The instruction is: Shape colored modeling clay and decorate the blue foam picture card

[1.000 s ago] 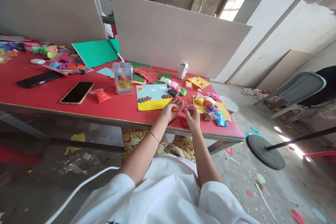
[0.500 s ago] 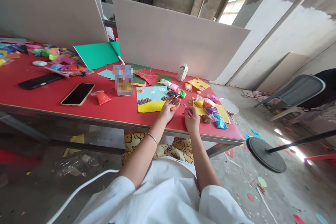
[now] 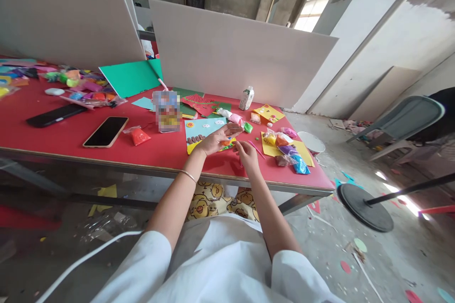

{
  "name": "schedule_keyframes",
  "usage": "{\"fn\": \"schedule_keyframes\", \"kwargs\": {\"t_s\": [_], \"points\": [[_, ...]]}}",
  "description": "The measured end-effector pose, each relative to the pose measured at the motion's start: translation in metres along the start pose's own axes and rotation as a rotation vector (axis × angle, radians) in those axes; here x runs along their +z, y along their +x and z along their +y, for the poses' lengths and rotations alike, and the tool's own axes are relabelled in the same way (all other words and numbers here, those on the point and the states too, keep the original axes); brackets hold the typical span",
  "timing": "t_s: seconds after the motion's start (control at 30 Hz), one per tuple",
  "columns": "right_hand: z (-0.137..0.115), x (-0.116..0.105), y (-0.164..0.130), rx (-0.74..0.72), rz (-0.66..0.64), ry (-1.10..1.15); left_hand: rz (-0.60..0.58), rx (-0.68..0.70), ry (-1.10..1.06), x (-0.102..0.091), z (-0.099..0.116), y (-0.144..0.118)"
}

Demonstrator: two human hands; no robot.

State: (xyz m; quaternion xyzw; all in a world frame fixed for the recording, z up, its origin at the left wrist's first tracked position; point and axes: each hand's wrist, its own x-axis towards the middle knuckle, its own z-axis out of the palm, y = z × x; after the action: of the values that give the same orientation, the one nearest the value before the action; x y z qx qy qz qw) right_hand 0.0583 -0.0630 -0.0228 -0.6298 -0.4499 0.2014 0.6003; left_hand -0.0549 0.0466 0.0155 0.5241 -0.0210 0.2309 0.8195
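A left hand [image 3: 217, 141] stretches its fingers out straight, an orange lump [image 3: 226, 142], apparently modelling clay, against it over the right part of a blue-and-yellow picture card [image 3: 197, 131]; the right hand [image 3: 248, 154] has its fingers curled just beside, though whether they pinch anything cannot be told; both hands have shifted leftward within the last half second, the left covering more of the card, which suggests closer finger work on the lump; a slim pink stick [image 3: 257, 149] lies near the right hand; ridged brown strips [image 3: 195, 139] texture the card; a crinkled blue packet [image 3: 301, 166] sits on the smooth red table [image 3: 67, 144].
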Motion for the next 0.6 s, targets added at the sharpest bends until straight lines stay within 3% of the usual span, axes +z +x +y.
{"fn": "schedule_keyframes", "kwargs": {"t_s": [0.17, 0.33, 0.4, 0.53, 0.6], "points": [[-0.003, 0.022, 0.010, 0.150, -0.052, 0.301, -0.120, -0.042, 0.199, -0.009, 0.004, 0.002], [0.001, 0.035, 0.009, 0.187, -0.087, 0.380, -0.029, -0.021, 0.344, -0.014, 0.008, -0.007], [0.001, 0.040, 0.007, 0.185, -0.053, 0.372, 0.078, 0.058, 0.378, -0.019, 0.009, -0.012], [0.000, 0.050, 0.003, 0.171, 0.070, 0.359, 0.487, 0.278, 0.510, -0.036, 0.005, -0.029], [0.000, 0.053, 0.003, 0.162, 0.116, 0.334, 0.616, 0.331, 0.641, -0.042, 0.000, -0.040]]}}
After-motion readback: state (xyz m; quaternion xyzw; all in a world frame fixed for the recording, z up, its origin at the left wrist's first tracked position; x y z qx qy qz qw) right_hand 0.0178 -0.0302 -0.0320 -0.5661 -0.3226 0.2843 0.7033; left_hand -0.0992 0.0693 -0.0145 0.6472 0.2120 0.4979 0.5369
